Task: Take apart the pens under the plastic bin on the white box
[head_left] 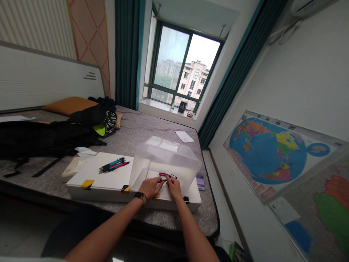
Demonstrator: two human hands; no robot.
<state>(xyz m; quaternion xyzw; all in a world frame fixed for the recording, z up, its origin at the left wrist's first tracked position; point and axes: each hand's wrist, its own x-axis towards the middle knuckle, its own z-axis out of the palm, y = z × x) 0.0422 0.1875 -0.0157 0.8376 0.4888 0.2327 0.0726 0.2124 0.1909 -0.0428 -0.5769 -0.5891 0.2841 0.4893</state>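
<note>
My left hand, with a dark watch at the wrist, has its fingers closed around one end of a pen. My right hand is closed at the other end of that small pen, its fingertips partly covering it. Just beyond the fingertips lies a red and black pen, with a whitish pen beside it. Both hands are at the open side of a clear plastic bin tipped over on a long white box. Left of the bin, several blue, red and black pens lie together on the box.
The box sits on a bare grey mattress. A black bag, an orange pillow and tissues are on the left. Behind the bin lies a white paper. A world map hangs on the right wall.
</note>
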